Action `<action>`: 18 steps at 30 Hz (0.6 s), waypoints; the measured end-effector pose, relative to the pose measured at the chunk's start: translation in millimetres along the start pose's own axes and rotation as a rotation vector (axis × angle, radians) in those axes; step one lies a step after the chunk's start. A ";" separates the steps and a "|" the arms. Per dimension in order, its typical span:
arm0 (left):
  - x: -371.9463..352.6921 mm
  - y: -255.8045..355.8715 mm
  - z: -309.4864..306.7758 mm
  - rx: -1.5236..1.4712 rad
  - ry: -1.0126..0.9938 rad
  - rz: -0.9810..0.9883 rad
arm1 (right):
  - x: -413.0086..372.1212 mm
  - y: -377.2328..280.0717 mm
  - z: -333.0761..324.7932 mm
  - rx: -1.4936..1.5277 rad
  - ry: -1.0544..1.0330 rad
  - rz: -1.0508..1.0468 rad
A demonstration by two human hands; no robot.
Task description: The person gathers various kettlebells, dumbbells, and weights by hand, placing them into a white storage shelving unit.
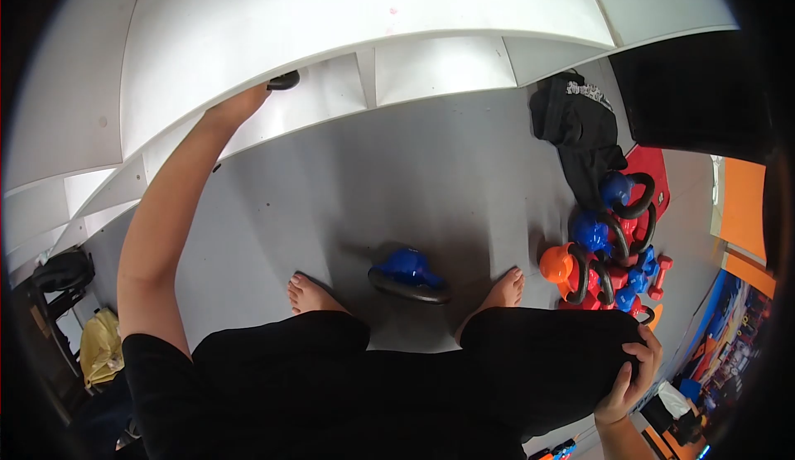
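Observation:
My left arm stretches up to the white shelf, and my left hand (pixel 240 107) is partly hidden by the shelf's edge. Its fingers close around the black handle (pixel 284 81) of what looks like a kettlebell, whose body is out of sight. Against my right knee rests my right hand (pixel 633 377), fingers apart and holding nothing. Between my bare feet, a blue kettlebell (pixel 406 266) with a black handle lies on the grey floor (pixel 397 162).
A white shelf unit (pixel 356 4) with compartments spans the front. To the right are several kettlebells, including an orange one (pixel 556 264), red and blue dumbbells (pixel 639 278), and a black garment (pixel 575 112). A yellow bag (pixel 101 346) stands at left.

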State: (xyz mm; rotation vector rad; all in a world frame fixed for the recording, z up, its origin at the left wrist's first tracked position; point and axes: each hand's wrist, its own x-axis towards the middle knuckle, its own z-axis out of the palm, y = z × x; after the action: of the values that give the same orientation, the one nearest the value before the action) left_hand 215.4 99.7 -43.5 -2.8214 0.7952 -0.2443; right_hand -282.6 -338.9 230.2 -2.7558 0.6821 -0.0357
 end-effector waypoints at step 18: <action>-132.8 179.9 -116.2 -0.860 -0.771 0.116 | 46.7 -22.2 -4.5 -0.274 -0.151 -0.248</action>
State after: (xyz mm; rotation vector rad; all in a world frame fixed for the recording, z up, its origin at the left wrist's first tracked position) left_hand -10.4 2.8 12.7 -3.0933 0.9948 1.4237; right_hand -231.6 -342.9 238.9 -3.0492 0.3226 0.2267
